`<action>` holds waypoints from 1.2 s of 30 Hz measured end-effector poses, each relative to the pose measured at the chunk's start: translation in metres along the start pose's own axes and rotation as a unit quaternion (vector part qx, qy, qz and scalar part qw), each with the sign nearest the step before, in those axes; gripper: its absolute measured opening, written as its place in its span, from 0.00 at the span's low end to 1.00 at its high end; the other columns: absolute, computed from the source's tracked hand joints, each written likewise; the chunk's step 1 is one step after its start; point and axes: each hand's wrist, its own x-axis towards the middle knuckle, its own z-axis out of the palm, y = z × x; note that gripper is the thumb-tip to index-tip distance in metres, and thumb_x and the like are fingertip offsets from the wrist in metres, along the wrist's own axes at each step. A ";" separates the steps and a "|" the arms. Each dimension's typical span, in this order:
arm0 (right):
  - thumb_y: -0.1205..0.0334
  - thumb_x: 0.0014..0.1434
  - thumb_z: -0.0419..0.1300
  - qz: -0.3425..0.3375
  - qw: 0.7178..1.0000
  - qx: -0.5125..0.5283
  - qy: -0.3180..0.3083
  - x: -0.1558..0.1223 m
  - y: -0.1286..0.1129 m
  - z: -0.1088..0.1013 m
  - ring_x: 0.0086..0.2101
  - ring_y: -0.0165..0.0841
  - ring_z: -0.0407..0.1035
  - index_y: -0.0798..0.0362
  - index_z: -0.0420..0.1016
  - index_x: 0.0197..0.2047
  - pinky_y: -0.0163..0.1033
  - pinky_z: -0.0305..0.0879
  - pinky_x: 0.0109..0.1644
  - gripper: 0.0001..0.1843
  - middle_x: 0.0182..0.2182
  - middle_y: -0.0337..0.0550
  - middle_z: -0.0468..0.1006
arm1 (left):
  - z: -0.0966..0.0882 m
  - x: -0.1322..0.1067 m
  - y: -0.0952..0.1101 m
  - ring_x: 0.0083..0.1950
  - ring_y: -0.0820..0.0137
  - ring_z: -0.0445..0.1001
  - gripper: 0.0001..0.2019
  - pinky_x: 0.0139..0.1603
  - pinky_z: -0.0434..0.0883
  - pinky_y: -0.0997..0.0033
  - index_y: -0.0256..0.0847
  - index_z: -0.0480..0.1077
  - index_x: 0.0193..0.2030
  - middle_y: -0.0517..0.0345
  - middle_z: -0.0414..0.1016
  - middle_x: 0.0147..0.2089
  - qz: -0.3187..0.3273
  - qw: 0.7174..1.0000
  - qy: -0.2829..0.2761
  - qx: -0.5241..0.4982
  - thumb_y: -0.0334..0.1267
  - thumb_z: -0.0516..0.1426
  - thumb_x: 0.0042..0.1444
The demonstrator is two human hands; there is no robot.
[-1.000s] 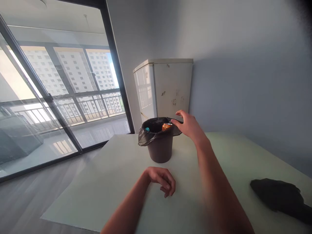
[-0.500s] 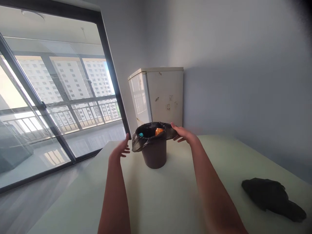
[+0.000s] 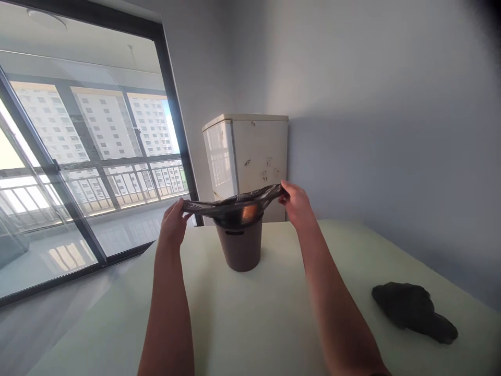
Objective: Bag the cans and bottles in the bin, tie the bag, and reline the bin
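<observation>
A dark brown trash can (image 3: 241,250) stands upright on the pale green table, a slot-shaped handle hole facing me. Its black garbage bag (image 3: 219,208) is stretched sideways above the rim. My left hand (image 3: 173,222) pinches the bag's left edge, out beyond the can. Over on the right, my right hand (image 3: 296,201) grips the opposite edge, a little higher. Through the thin plastic an orange item (image 3: 249,212) shows blurred; its kind is unclear. The rest of the contents are hidden by the bag.
Another crumpled black plastic bag (image 3: 415,312) lies on the table (image 3: 266,324) at the right. Behind the table stands a white refrigerator (image 3: 260,151) with worn marks. A sliding glass door (image 3: 105,172) is on the left, a grey wall (image 3: 383,156) on the right.
My left hand has closed on the bag's left edge and pulled it outward. The right side is lifted, and the bag's edge has come up off the can's front rim.
</observation>
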 end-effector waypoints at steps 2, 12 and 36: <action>0.36 0.59 0.59 -0.027 0.999 -0.011 0.025 -0.003 -0.008 -0.004 0.42 0.39 0.74 0.48 0.68 0.34 0.41 0.71 0.41 0.23 0.44 0.47 0.80 | 0.004 -0.003 0.011 0.60 0.59 0.77 0.17 0.60 0.75 0.55 0.42 0.75 0.39 0.48 0.80 0.56 0.012 0.996 -0.012 -0.090 0.55 0.61 0.64; 0.42 0.58 0.69 0.009 0.960 0.279 -0.024 -0.030 -0.038 0.011 0.54 0.44 0.77 0.48 0.71 0.38 0.45 0.75 0.47 0.20 0.49 0.47 0.84 | 0.036 -0.026 0.056 0.28 0.82 0.69 0.15 0.49 0.78 0.74 0.39 0.66 0.34 0.67 0.67 0.30 -0.023 0.932 -0.079 -0.354 0.43 0.60 0.71; 0.60 0.62 0.64 0.015 0.961 0.021 -0.277 -0.083 -0.030 0.078 0.25 0.30 0.65 0.44 0.70 0.71 0.40 0.65 0.36 0.34 0.26 0.34 0.75 | 0.036 -0.065 0.093 0.22 0.85 0.51 0.15 0.21 0.51 0.85 0.44 0.73 0.53 0.65 0.63 0.32 -0.032 0.976 -0.211 -0.043 0.43 0.67 0.62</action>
